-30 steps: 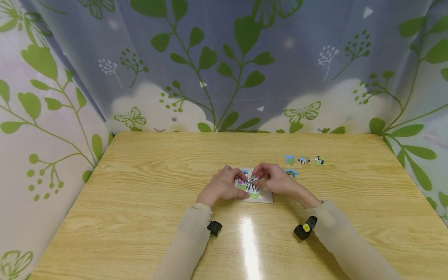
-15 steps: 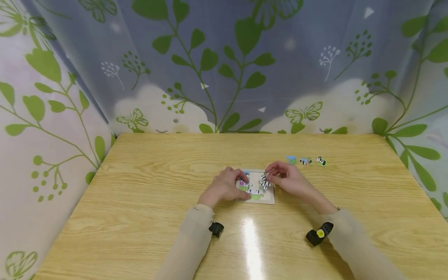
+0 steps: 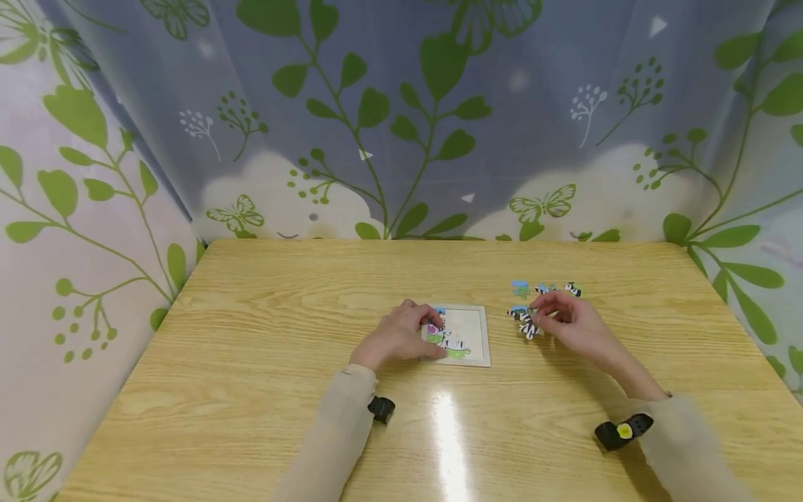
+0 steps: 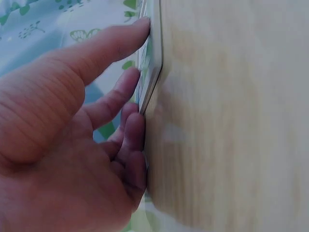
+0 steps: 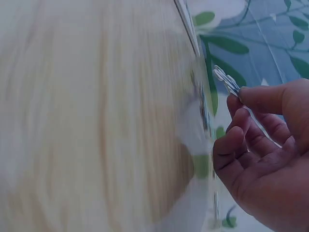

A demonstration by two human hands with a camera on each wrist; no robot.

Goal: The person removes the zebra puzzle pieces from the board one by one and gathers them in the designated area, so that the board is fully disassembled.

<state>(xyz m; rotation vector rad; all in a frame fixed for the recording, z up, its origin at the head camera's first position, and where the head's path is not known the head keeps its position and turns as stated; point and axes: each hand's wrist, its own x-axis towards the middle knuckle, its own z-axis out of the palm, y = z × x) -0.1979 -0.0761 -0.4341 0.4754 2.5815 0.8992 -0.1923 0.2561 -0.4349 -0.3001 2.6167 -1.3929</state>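
Note:
My left hand rests on the left part of a small white-framed puzzle board. Its thumb and index fingertips press on the board, and in the left wrist view the other fingers sit by the board's edge. A few picture pieces lie in the board's left and lower part, partly covered by that hand. To the right of the board, my right hand pinches a black-and-white striped puzzle piece between thumb and index finger. In the right wrist view this piece appears edge-on, above the table.
Loose puzzle pieces lie on the wooden table right of the board: a blue-green one, a blue-and-black one and a black-and-white one. Another blue piece lies beside the held piece. A leaf-patterned curtain stands behind.
My right hand has lifted the striped piece off the board and carried it right, beside the loose pieces. The board's bare middle now shows. My left hand has stayed in place.

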